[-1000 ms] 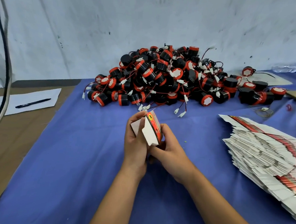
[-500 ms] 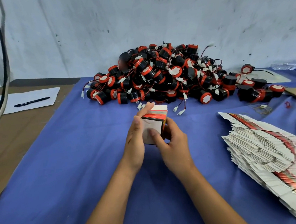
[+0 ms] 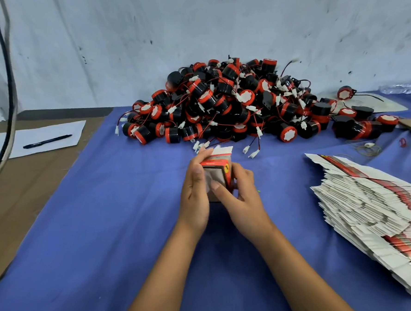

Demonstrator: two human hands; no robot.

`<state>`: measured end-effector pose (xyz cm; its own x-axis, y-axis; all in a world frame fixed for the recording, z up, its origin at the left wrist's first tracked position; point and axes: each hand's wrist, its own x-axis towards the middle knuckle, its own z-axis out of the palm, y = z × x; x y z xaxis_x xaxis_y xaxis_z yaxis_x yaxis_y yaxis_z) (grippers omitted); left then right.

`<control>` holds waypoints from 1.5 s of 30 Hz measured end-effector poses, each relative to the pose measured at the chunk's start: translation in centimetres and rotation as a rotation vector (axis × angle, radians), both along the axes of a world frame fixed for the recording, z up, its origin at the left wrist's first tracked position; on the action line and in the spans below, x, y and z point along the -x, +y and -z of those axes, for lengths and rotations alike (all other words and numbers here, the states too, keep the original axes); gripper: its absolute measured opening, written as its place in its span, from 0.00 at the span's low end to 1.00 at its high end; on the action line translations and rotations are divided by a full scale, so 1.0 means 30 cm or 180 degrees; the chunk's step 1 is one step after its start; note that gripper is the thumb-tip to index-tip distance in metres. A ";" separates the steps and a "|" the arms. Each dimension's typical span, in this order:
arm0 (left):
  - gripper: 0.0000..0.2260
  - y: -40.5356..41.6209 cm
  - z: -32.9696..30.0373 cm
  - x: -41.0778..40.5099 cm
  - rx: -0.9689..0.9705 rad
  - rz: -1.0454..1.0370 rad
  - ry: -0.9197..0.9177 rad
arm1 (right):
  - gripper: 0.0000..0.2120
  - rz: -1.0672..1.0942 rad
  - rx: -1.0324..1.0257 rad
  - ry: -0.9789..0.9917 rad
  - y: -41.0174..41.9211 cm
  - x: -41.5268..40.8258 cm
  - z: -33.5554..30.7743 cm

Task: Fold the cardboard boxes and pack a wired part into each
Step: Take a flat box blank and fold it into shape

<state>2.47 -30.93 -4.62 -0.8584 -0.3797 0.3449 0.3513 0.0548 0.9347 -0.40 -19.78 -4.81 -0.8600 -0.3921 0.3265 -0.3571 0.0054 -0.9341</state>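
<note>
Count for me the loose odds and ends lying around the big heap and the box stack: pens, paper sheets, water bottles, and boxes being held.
pen: 1
sheet of paper under the pen: 1
water bottle, lying on its side: 1
box, held between the left hand and the right hand: 1
Total: 4

Two bare forearms entering from the lower middle of the frame, left hand (image 3: 195,198) and right hand (image 3: 243,201) showing no gloves, rings or sleeves
</note>
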 end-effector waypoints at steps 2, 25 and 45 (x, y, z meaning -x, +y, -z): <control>0.23 -0.007 -0.007 -0.003 -0.0378 0.0037 -0.0156 | 0.12 -0.0087 0.0170 0.0041 0.002 0.005 -0.014; 0.19 0.006 -0.020 0.002 -0.0536 -0.0099 -0.0191 | 0.18 -0.0672 0.0673 -0.0837 0.048 0.054 -0.006; 0.19 0.012 -0.017 -0.003 -0.0528 -0.0053 -0.0177 | 0.20 -0.1004 0.0804 -0.0912 0.073 0.067 -0.011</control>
<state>2.55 -30.57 -4.11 -0.8676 -0.4418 0.2284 0.2991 -0.0966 0.9493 -2.40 -17.59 -4.46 -0.7813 -0.5868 0.2126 -0.0334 -0.3007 -0.9531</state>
